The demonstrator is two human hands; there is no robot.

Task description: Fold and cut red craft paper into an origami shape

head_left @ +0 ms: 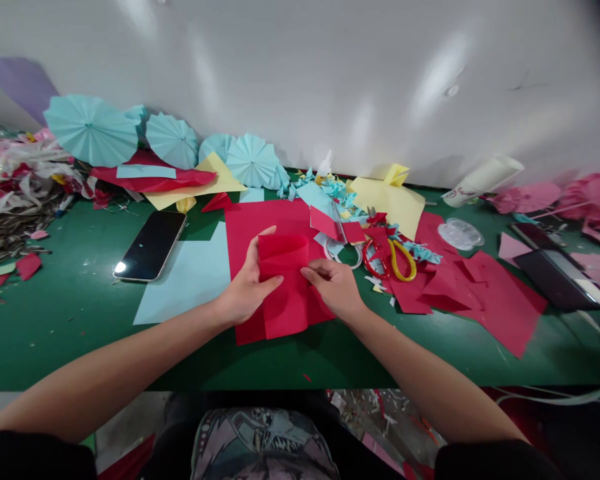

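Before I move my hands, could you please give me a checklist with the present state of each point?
1. Left hand holding the folded red paper: ok.
2. Right hand at the paper's right edge: ok.
3. Phone apart from both hands: ok, it lies to the left.
4. Yellow-handled scissors apart from both hands: ok, they lie to the right.
5. Green table free of scraps: not ok, blue scraps lie about.
6. Folded layers exactly aligned: cannot tell.

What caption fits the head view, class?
Left hand and right hand hold folded red paper above a green table near scissors.
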